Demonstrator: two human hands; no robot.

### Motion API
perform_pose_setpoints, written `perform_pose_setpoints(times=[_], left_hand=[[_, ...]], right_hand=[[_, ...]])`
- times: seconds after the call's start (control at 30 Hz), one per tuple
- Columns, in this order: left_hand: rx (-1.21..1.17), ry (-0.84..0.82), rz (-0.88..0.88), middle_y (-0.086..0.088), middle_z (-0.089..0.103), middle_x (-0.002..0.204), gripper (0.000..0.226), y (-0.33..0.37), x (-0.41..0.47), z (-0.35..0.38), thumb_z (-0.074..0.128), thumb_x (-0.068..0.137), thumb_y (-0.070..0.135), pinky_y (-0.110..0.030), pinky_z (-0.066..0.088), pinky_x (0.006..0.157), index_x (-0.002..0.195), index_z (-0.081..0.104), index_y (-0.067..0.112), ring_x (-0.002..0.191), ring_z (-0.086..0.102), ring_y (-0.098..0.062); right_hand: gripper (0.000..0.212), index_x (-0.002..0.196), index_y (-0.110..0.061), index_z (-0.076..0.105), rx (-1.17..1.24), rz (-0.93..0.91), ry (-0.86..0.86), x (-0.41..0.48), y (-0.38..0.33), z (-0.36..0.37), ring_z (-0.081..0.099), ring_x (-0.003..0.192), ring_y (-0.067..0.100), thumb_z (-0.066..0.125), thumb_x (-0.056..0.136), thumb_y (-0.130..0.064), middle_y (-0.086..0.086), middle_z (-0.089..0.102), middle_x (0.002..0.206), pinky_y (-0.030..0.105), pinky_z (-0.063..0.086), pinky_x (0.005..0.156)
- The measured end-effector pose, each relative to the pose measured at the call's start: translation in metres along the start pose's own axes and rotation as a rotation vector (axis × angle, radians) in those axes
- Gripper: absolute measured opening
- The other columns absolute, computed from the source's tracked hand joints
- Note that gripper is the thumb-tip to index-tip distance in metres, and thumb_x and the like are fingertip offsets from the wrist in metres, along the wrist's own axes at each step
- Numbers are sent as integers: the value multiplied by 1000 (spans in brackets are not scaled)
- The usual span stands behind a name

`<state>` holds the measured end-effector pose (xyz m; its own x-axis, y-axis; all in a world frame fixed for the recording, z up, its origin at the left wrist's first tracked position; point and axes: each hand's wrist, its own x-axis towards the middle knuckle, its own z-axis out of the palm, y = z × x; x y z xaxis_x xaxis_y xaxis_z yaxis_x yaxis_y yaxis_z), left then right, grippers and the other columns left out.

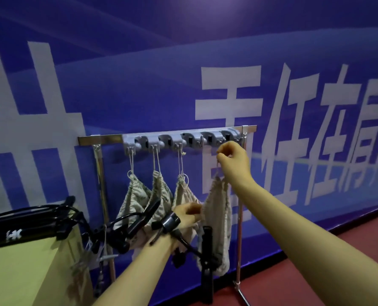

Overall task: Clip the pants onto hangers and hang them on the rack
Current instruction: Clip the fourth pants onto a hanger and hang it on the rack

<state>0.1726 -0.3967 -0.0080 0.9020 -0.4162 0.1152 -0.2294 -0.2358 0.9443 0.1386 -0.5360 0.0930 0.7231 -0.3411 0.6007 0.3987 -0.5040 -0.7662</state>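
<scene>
The drawstring cloth piece (218,217) hangs vertically below the right end of the grey hook strip (181,140), its cord pinched by the right hand (232,160) just under the strip, while the left hand (187,214) grips its edge well below.

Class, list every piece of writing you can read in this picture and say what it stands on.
"任在肩": large white characters on the blue wall banner; the character before them is partly hidden behind the silver metal rack.
"HK": white mark on the black tube-shaped gear, blurred, uncertain.
Far-left white character: cut off, unreadable.
</scene>
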Motion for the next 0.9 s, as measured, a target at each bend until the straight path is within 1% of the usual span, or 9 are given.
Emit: perform_pose_setpoints(times=[0.07, 0.13, 0.3, 0.4, 0.47, 0.6, 0.67, 0.8, 0.9], left_hand=[[-63, 45, -25, -2, 67, 78, 14, -5, 11, -5, 58, 88, -2, -12, 43, 53, 99, 66, -6, 47, 55, 6], [-209, 27, -58, 0, 69, 72, 20, -2, 16, -12, 53, 94, 13, -21, 41, 52, 82, 68, 7, 48, 54, -6], [-325, 29, -32, -5, 72, 85, 34, 9, 36, -33, 45, 96, 36, -17, 44, 50, 90, 66, 11, 70, 65, -13], [-159, 108, 4, -1, 69, 90, 29, 19, 53, -38, 48, 93, 41, -19, 43, 61, 85, 64, 18, 78, 63, -13], [-5, 131, 8, -2, 68, 94, 31, 24, 62, -37, 54, 88, 47, -24, 46, 70, 87, 62, 17, 82, 61, -14], [310, -122, -113, 8, 65, 90, 53, 20, 69, -18, 73, 66, 59, -21, 48, 71, 103, 62, 23, 84, 61, -9], [434, -118, -92, 6, 68, 89, 57, 12, 77, -12, 74, 57, 64, -28, 51, 75, 98, 63, 25, 87, 64, -13], [373, 4, -158, 0, 69, 101, 54, -8, 99, -21, 77, 62, 53, -33, 51, 84, 102, 63, 21, 92, 63, -17], [271, 30, -143, -3, 72, 98, 42, -21, 105, -32, 78, 65, 39, -38, 53, 91, 99, 65, 17, 92, 67, -20]], right_hand=[[20, 81, -17, 54, 40, 23, -67, 21, 6, 11, 51, 71, 15, 50, 87, 1, -1, 55, 77, 28, 45, 65], [18, 83, -16, 53, 55, 34, -150, 35, 10, 19, 52, 71, 15, 52, 87, 1, -1, 54, 79, 25, 45, 62], [27, 76, -20, 45, 11, 41, -141, 80, 20, 38, 49, 68, 17, 53, 87, 3, 2, 52, 78, 26, 41, 56], [22, 80, -15, 45, -162, -21, -72, 103, 22, 52, 51, 74, 25, 48, 85, 6, 6, 52, 77, 44, 47, 68], [20, 84, -12, 47, -237, -38, -38, 115, 22, 60, 49, 74, 24, 45, 84, 8, 3, 51, 75, 45, 48, 71], [18, 85, -11, 47, -308, -72, -10, 138, 23, 72, 47, 71, 23, 45, 86, 8, 5, 52, 78, 42, 44, 66], [19, 84, -11, 46, -330, -94, -6, 148, 25, 76, 46, 70, 22, 45, 86, 7, 1, 49, 73, 41, 43, 65], [18, 83, -11, 48, -333, -89, -10, 161, 39, 77, 48, 71, 23, 47, 88, 6, 6, 55, 81, 41, 47, 67], [21, 77, -16, 46, -242, 8, -1, 171, 55, 70, 55, 73, 25, 54, 90, -1, 6, 56, 79, 41, 50, 69]])
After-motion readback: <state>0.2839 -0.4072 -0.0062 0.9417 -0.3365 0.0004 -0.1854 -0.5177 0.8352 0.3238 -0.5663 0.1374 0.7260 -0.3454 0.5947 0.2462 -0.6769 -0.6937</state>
